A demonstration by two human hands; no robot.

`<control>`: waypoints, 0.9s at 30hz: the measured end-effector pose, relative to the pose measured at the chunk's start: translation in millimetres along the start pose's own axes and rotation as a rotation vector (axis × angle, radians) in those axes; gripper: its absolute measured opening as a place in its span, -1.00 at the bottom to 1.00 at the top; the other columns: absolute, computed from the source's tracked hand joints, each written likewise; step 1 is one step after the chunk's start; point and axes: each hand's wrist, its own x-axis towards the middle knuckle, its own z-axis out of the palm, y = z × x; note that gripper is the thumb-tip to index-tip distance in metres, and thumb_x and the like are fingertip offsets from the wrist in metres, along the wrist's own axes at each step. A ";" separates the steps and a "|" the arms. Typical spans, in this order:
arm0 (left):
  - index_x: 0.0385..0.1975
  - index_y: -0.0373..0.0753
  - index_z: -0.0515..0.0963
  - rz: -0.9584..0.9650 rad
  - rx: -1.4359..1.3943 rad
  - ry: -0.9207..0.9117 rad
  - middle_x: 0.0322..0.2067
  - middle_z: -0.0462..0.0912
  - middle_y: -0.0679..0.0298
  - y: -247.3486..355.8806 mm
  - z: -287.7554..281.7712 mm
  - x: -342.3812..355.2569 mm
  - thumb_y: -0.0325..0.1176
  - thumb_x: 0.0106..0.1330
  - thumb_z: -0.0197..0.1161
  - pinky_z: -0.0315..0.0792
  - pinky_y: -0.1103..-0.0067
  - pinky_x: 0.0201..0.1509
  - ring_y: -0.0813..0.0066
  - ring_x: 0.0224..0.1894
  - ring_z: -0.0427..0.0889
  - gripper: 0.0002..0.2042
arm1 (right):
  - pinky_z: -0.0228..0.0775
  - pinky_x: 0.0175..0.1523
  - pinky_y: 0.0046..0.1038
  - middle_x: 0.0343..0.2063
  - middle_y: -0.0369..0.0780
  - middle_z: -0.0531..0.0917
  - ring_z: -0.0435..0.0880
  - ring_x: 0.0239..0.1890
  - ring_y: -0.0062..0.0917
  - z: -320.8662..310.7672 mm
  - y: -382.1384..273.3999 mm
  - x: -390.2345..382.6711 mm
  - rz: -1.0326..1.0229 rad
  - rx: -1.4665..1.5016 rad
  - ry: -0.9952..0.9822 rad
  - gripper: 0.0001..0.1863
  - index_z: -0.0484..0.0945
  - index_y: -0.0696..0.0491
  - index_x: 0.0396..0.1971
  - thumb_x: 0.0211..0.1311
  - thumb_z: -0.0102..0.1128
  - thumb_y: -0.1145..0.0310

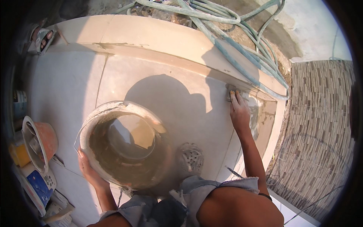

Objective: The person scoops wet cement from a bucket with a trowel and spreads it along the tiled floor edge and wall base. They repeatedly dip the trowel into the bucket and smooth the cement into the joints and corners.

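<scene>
A large bucket (pixel 90 136) with a crusted pale rim and a wire handle holds murky water, below the middle of the view. My left hand (pixel 90 168) grips its left outer side, fingertips near the handle. At the right, my right hand (pixel 239 111) is closed on a small grey pad (pixel 230 96), pressed where the tiled floor (pixel 102 79) meets the low beige ledge (pixel 159 39). A wet, greyish patch (pixel 253 111) lies just right of that hand. My grey perforated clog (pixel 191 159) shows right of the bucket.
An orange bucket (pixel 47 140), a yellow container (pixel 20 155) and opened bags (pixel 39 185) crowd the left. Coiled hoses (pixel 223 20) drape over the ledge. A sandalled foot (pixel 43 39) shows at upper left. Patterned tiles (pixel 314 98) lie to the right.
</scene>
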 end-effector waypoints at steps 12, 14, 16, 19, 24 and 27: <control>0.36 -0.37 0.40 -0.021 -0.037 0.018 0.23 0.55 0.12 -2.9 -0.3 1.5 -0.09 0.67 -0.07 0.37 0.40 0.37 0.32 0.25 0.53 -0.50 | 0.60 -0.02 -0.12 -0.01 0.04 0.72 0.74 -0.13 -0.02 0.3 -20.7 8.0 0.233 0.127 0.033 -0.61 0.62 0.21 0.15 0.34 0.16 0.49; 0.34 -0.36 0.42 -0.026 -0.036 0.028 0.22 0.56 0.14 -0.3 -1.2 0.9 -0.08 0.66 -0.05 0.37 0.39 0.37 0.32 0.26 0.52 -0.50 | 0.61 -0.09 -0.10 -0.05 0.00 0.73 0.75 -0.21 -0.06 -10.1 -37.4 17.2 0.178 0.175 0.005 -0.61 0.60 0.21 0.14 0.34 0.12 0.47; 0.35 -0.37 0.41 0.000 -0.007 0.009 0.22 0.56 0.12 1.4 -3.8 1.1 -0.09 0.67 -0.06 0.39 0.40 0.36 0.33 0.24 0.53 -0.50 | 0.56 -0.14 -0.06 -0.22 0.07 0.73 0.73 -0.25 -0.03 -17.5 -39.9 14.4 0.274 0.156 0.033 -0.70 0.62 0.21 0.03 0.37 0.12 0.45; 0.36 -0.37 0.41 0.002 -0.004 0.024 0.21 0.56 0.11 3.3 4.0 -0.6 -0.10 0.68 -0.07 0.40 0.41 0.35 0.33 0.23 0.54 -0.50 | 0.47 -0.19 0.05 -0.39 0.09 0.72 0.71 -0.32 0.05 -30.2 -15.4 13.6 0.436 0.071 0.050 -0.78 0.59 0.23 -0.14 0.39 0.11 0.40; 0.36 -0.37 0.42 0.002 -0.023 0.016 0.20 0.58 0.11 -2.1 1.1 2.6 -0.10 0.68 -0.07 0.40 0.42 0.35 0.33 0.23 0.55 -0.51 | 0.51 -0.23 0.04 -0.56 0.08 0.67 0.71 -0.41 0.09 -3.2 -11.4 37.1 0.430 -0.009 -0.050 -0.79 0.52 0.27 -0.34 0.37 0.11 0.39; 0.36 -0.36 0.42 0.004 0.027 0.056 0.19 0.58 0.11 0.4 1.1 0.2 -0.10 0.67 -0.06 0.40 0.42 0.35 0.33 0.23 0.56 -0.51 | 0.59 -0.30 -0.04 -0.53 0.08 0.69 0.74 -0.39 0.05 14.1 -85.7 69.6 0.364 0.058 -0.089 -0.85 0.52 0.26 -0.31 0.34 0.10 0.46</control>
